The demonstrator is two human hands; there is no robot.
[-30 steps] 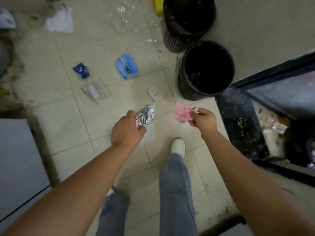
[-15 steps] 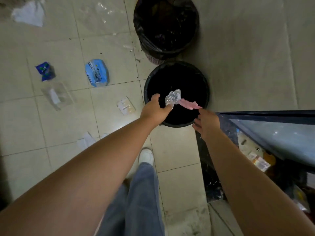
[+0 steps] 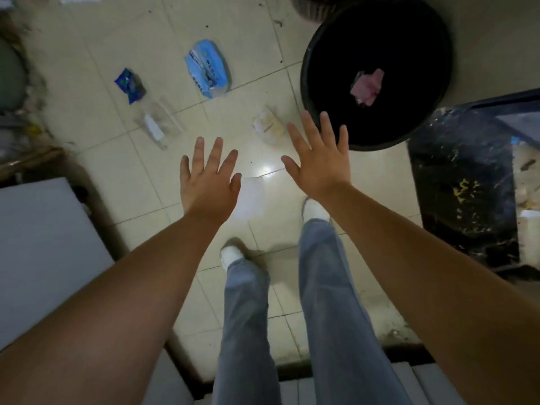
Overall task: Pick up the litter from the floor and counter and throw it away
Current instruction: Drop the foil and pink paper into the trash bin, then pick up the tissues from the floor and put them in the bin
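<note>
Both hands emptied; first litter now lying in the bin.

I'm seeing left hand (image 3: pixel 209 182) and right hand (image 3: pixel 320 154) spreading wide, holding nothing; the pink wrapper (image 3: pixel 367 87) is resting inside the black bin (image 3: pixel 321 54), foil ball lost in its dark. Blue packet (image 3: pixel 207 70), small blue wrapper (image 3: pixel 130 84), clear bag (image 3: pixel 157 127) and pale packet (image 3: pixel 268 127) are still waiting on the floor (image 3: pixel 102 159); counter (image 3: pixel 461 182) litter is cropped, unreadable.

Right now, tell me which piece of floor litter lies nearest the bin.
The pale crumpled wrapper, just left of the black bin; the blue packets lie farther left.
</note>
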